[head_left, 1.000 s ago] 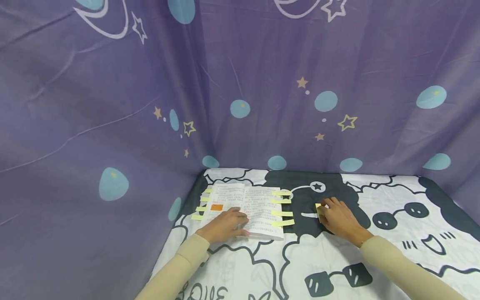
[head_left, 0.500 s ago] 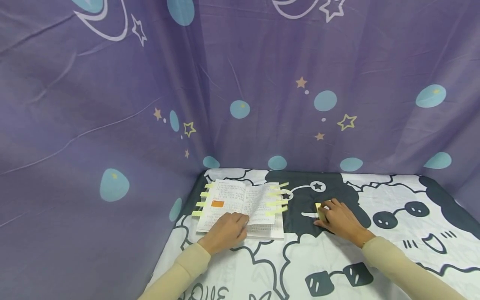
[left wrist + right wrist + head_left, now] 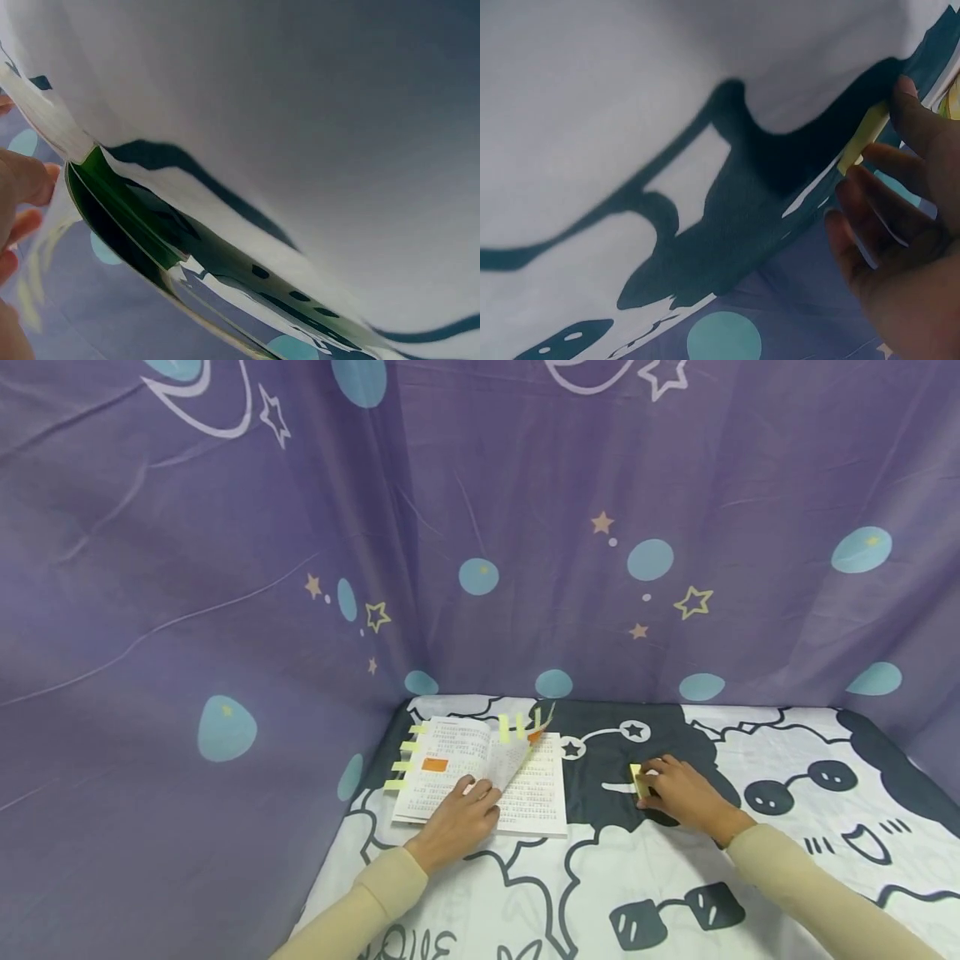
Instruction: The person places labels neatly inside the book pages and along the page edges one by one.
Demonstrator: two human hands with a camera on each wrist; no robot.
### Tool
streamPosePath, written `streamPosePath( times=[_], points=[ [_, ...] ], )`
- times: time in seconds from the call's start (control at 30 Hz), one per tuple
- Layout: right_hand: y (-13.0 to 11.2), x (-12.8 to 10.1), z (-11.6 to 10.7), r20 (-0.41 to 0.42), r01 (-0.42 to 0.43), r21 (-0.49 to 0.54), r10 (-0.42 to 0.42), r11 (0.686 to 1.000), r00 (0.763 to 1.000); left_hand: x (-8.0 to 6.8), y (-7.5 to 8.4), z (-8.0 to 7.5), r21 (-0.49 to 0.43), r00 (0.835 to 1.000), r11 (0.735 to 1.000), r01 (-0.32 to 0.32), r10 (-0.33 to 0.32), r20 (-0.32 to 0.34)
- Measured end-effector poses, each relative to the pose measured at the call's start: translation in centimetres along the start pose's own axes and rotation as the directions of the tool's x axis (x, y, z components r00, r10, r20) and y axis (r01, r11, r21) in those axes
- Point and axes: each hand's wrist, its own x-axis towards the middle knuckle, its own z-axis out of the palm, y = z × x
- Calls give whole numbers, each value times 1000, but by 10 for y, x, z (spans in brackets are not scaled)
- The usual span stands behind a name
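An open book [image 3: 450, 793] lies on the patterned cloth, yellow sticky tabs along its left edge and an orange tab [image 3: 434, 765] on the left page. My left hand [image 3: 459, 822] holds a page [image 3: 510, 764] at its lower part, near the spine. That page stands curled up, its yellow tabs pointing upward and another orange patch behind it. The left wrist view shows my fingers at the book's edge and a green cover [image 3: 127, 202]. To the right, my right hand [image 3: 682, 797] pinches a small yellow sticky-note pad [image 3: 866, 139] between thumb and fingers, against the cloth.
A white cloth with dark cartoon drawings [image 3: 480, 893] covers the surface. A purple curtain [image 3: 525, 527] hangs behind it and along the left side.
My left hand has taken up the right-hand page, which has lifted and curled toward the left. The right hand stays in place with the sticky-note pad.
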Motion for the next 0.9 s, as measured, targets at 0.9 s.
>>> streamPosePath(
  times=[0.9],
  points=[
    [5,10,-7,-27,75,49,-74,996,997,-11,4,-5,-7,938,989,147,-137,319]
  ],
)
